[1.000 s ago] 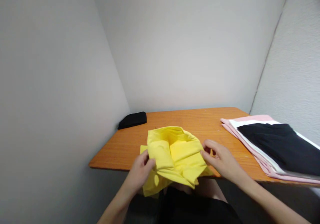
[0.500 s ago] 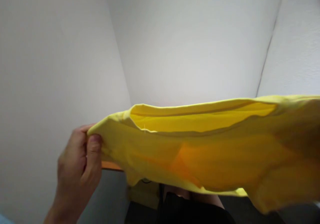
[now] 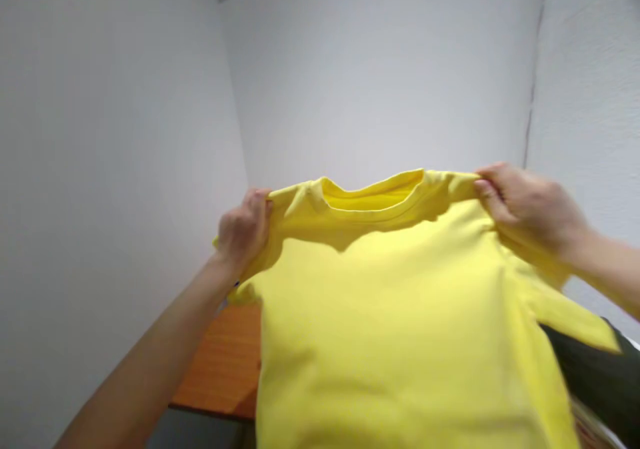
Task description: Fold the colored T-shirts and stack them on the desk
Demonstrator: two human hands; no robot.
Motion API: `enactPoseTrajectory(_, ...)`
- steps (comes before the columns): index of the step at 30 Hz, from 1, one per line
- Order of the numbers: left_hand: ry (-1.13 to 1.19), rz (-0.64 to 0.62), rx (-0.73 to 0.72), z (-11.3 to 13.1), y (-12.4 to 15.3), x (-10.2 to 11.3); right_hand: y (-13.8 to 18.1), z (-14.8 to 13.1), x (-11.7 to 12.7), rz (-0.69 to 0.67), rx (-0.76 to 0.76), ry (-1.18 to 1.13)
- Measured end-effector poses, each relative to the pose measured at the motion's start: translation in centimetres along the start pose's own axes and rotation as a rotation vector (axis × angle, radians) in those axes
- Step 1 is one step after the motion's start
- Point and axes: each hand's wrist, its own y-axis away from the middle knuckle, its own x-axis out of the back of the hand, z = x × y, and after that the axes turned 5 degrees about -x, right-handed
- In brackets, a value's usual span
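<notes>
A yellow T-shirt (image 3: 385,315) hangs spread out in front of me, its round neckline at the top between my hands. My left hand (image 3: 245,229) is closed on the shoulder at the left of the collar. At the other shoulder, my right hand (image 3: 530,205) pinches the cloth between thumb and fingers. Both short sleeves dangle outside my grips, and the shirt's lower hem lies below the picture's edge.
Behind the shirt at lower left is a brown wooden tabletop (image 3: 220,362), partly covered by the cloth. White walls (image 3: 380,75) meet in corners around it. Something dark (image 3: 595,382), which I cannot make out, lies at lower right.
The shirt has moved farther from me and now hangs down with its front showing. My right hand has come into view, my left hand has shifted up and right, and the view has tilted upward.
</notes>
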Motion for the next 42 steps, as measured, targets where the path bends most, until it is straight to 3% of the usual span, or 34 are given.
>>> enactPoseTrajectory(3, -0.013, -0.286, 0.032, -3.3, -7.2, -3.7, -10.9, -6.0, -8.6, -0.16, 0.178, 0.121)
enactPoseTrajectory(5, 0.066, -0.476, 0.048, -6.8, -9.5, -8.0, -13.6, -12.1, -14.3, -0.369, 0.132, 0.202)
enactPoseTrajectory(7, 0.156, -0.615, 0.019, -9.8, -8.8, -13.1, -12.0, -17.8, -19.5, -0.495, 0.072, 0.252)
enactPoseTrajectory(10, 0.295, -0.81, -0.09, -11.6, -3.1, -19.5, -5.1, -23.0, -25.3, -0.703, -0.011, 0.301)
enactPoseTrajectory(13, 0.359, -0.98, -0.101, -11.1, 2.9, -23.5, 1.2, -22.9, -29.1, -0.855, -0.089, 0.316)
enactPoseTrajectory(16, 0.363, -1.058, -0.022, -10.3, 5.8, -26.0, 3.5, -19.6, -31.7, -0.921, -0.151, 0.293)
enactPoseTrajectory(21, 0.356, -1.09, 0.064, -10.3, 5.7, -28.9, 2.4, -16.2, -34.2, -0.937, -0.168, 0.263)
enactPoseTrajectory(26, 0.323, -1.106, 0.12, -10.0, 5.2, -30.5, 1.4, -16.1, -35.3, -0.957, -0.164, 0.244)
enactPoseTrajectory(33, 0.299, -1.081, 0.096, -9.7, 5.4, -31.0, 1.3, -16.0, -35.2, -0.942, -0.157, 0.244)
enactPoseTrajectory(38, 0.274, -1.027, 0.053, -9.2, 4.2, -29.7, 0.6, -17.6, -33.7, -0.83, -0.138, 0.258)
enactPoseTrajectory(40, 0.263, -0.911, -0.047, -8.7, 3.2, -27.9, -0.1, -17.7, -32.7, -0.771, -0.155, 0.271)
enactPoseTrajectory(42, 0.286, -0.778, -0.185, -7.8, 2.5, -24.5, -1.3, -16.7, -31.6, -0.748, -0.206, 0.282)
